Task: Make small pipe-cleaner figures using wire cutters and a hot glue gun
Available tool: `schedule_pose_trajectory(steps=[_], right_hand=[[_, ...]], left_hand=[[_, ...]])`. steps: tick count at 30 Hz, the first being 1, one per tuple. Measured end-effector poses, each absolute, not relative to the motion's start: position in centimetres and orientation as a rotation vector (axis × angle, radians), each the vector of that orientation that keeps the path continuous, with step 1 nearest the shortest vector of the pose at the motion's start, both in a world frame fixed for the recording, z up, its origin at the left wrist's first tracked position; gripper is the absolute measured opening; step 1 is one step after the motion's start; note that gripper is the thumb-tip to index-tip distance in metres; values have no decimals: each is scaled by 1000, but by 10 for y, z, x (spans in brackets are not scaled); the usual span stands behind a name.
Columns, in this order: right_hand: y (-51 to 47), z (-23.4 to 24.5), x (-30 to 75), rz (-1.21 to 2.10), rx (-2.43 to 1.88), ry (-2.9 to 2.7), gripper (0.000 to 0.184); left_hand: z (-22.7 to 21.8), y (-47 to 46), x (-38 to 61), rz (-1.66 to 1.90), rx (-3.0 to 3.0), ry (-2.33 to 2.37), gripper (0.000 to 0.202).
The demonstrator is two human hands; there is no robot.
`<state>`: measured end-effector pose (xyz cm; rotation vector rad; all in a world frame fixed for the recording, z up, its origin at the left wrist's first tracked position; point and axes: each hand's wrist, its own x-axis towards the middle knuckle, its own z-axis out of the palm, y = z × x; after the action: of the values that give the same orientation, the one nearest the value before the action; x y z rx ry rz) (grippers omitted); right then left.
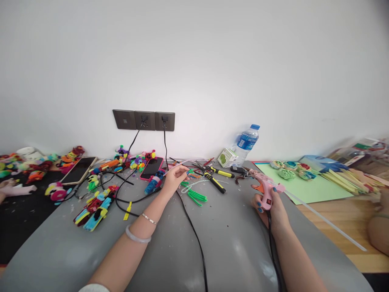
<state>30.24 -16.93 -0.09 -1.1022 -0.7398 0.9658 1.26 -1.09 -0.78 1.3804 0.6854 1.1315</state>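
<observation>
I see a smooth grey tabletop (231, 243) with a soft sheen. The glue gun (268, 187) looks, from my end, like hard pink plastic; its glue stick (328, 222), translucent and smooth. The green pipe cleaners (197, 197) look fuzzy. The bottle (247, 142) is clear, shiny plastic, the green sheet (322, 190) matt paper.
</observation>
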Motion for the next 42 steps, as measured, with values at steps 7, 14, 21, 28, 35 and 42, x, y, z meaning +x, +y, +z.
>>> schedule_pose_trajectory(steps=[7, 14, 21, 28, 35, 42], right_hand=[[-170, -3, 305, 973, -1070, -675, 40], [-165, -4, 306, 905, -1103, -616, 42], [-164, -3, 306, 879, -1115, -593, 42], [-166, -4, 308, 886, -1119, -613, 43], [-166, -2, 305, 889, -1078, -607, 41], [-166, -4, 308, 895, -1084, -603, 43]], left_hand=[[-10, -10, 13, 1126, 1369, 699, 22], [-11, -9, 14, 1150, 1437, 713, 20], [-10, -11, 13, 1257, 1560, 789, 13], [-4, -16, 13, 1304, 1632, 786, 9], [-4, -17, 14, 1307, 1636, 745, 9], [-5, -18, 14, 1280, 1628, 729, 10]])
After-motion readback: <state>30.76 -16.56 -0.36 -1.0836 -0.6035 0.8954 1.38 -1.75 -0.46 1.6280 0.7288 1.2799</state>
